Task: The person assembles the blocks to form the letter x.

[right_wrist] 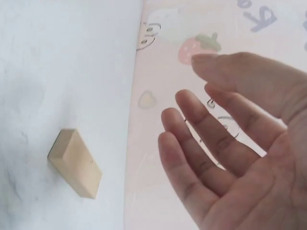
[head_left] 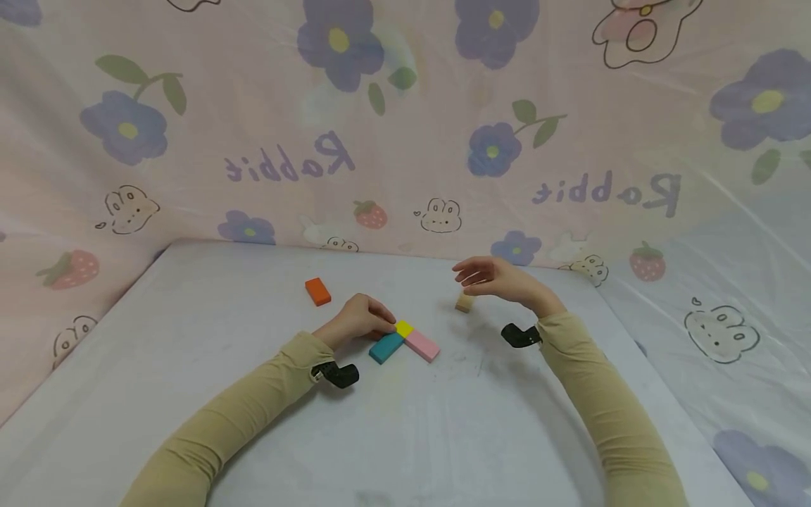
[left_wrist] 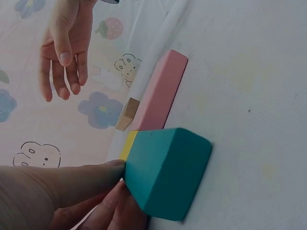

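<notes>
My left hand [head_left: 357, 318] reaches to the far side of a teal block [head_left: 386, 348]; its fingertips touch that block near a small yellow block [head_left: 403, 329]. In the left wrist view the thumb [left_wrist: 91, 179] points straight at the corner where teal and yellow meet. A pink block [head_left: 422, 346] extends from the yellow one, so the three form an angled shape. My right hand [head_left: 503, 280] hovers with nothing in it, fingers spread and slightly bent. Just below it, a plain wooden block [right_wrist: 79, 163] sits on the table.
An orange block [head_left: 318, 291] lies on the white table [head_left: 304, 436], up and left of the left hand. A patterned curtain [head_left: 405, 155] hangs behind the table and along its sides. A black wrist camera [head_left: 521, 336] sits under the right wrist.
</notes>
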The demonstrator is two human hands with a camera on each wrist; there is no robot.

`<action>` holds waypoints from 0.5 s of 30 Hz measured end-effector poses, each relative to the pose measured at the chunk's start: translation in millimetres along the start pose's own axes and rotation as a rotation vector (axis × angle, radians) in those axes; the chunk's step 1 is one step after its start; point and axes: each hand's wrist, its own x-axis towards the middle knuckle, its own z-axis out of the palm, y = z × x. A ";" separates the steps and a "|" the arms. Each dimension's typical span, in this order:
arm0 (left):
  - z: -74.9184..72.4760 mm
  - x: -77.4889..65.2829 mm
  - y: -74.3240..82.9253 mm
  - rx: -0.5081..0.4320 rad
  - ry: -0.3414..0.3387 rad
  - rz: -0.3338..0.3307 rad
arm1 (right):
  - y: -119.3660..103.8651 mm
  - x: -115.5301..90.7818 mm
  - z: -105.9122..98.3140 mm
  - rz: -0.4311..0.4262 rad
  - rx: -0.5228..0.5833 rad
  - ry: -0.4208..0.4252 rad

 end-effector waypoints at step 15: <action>-0.6 -0.1 1.2 -0.011 -0.011 0.004 | 38.8 11.8 -11.3 -0.053 -0.057 -0.050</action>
